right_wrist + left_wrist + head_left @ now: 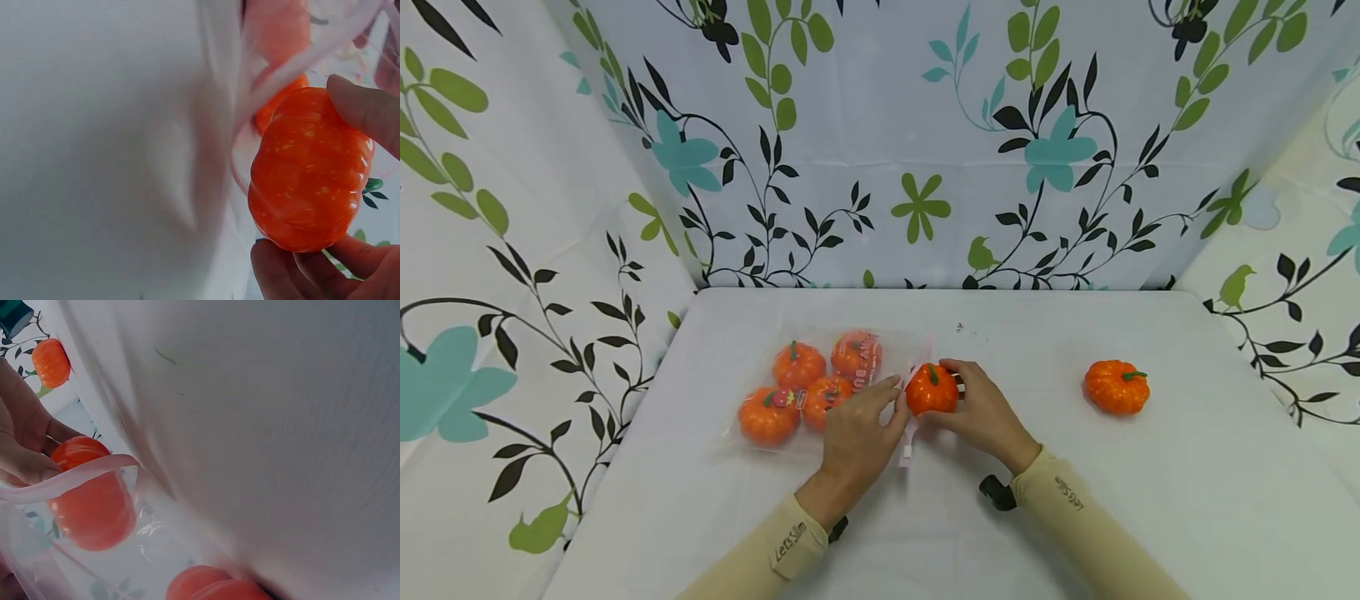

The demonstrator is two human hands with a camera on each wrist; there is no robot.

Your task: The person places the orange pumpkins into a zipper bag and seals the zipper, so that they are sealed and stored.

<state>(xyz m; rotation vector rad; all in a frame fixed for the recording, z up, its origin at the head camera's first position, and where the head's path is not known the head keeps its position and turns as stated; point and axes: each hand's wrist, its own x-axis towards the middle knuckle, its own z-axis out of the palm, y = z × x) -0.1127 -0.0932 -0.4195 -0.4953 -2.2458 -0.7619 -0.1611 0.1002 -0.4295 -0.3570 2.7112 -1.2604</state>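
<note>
A clear zip bag (808, 337) with a pinkish rim lies on the table, several small orange toy pumpkins (799, 365) inside it. My left hand (861, 429) holds the bag by its mouth, fingers at the rim (69, 481). At that opening my right hand (981, 412) grips another toy pumpkin (312, 169), green stem up, thumb on one side and fingers on the other. In the left wrist view part of this pumpkin (94, 509) shows through the film, past the rim. My left fingertips are partly hidden.
One more toy pumpkin (1117, 387) sits by itself on the white table (1037, 333), to the right of my right hand. A curtain (865, 142) with leaf and flower prints hangs behind the table and along both sides.
</note>
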